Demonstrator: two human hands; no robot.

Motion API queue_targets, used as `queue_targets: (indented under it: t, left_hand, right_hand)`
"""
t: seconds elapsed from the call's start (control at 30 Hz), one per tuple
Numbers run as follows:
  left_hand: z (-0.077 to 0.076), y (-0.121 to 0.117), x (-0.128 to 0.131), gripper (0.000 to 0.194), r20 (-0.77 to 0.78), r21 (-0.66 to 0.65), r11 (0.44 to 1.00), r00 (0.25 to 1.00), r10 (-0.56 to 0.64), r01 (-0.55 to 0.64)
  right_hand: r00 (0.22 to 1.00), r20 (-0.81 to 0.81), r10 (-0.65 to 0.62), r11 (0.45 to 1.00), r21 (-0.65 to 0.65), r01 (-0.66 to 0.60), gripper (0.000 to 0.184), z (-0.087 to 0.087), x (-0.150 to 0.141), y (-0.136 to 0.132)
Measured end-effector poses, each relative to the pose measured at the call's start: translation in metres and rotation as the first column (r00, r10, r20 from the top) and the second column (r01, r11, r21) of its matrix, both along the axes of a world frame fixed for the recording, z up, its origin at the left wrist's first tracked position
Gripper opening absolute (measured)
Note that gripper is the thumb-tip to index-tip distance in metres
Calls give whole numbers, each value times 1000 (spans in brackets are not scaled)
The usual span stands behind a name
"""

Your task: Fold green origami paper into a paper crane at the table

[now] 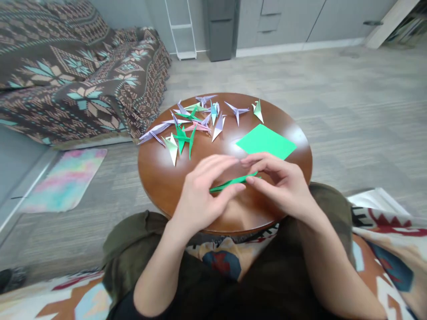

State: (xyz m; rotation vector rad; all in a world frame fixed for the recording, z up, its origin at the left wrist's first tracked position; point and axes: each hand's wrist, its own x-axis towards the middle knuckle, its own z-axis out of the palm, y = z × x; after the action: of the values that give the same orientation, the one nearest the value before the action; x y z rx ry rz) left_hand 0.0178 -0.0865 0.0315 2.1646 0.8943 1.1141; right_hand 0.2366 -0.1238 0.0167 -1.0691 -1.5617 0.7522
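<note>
A narrow strip of folded green paper (231,182) slants between my hands, low over the near half of the round table. My left hand (208,189) curves around its left end, with the thumb along the near side and the fingers arched beyond it. At the right end, my right hand (280,180) holds the strip by thumb and fingers. Parts of both ends are covered by my hands. Just beyond my right hand lies a flat green paper sheet (265,141), its near corner hidden by the fingers.
The round brown table (155,173) bears several folded paper cranes at its far left, among them a purple one (156,132) and a dark green one (183,138). A pale green crane (258,111) stands at the far right. A patterned sofa (83,80) is beyond, left.
</note>
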Motion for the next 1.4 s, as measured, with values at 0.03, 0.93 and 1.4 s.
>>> queue_targets:
  t: [0.03, 0.93, 1.4]
  left_hand:
    - [-1, -2, 4, 25, -12, -57, 995, 996, -86, 85]
    - [-23, -8, 30, 17, 379, -625, 758, 922, 85, 187]
    - [-28, -3, 30, 36, 522, -701, 654, 830, 198, 285]
  right_hand:
    - [1000, 5, 5, 1000, 3, -5, 9, 0, -3, 0]
    - [961, -232, -152, 977, -182, 111, 15, -6, -24, 2]
    - [947, -285, -146, 979, -177, 98, 41, -4, -32, -2]
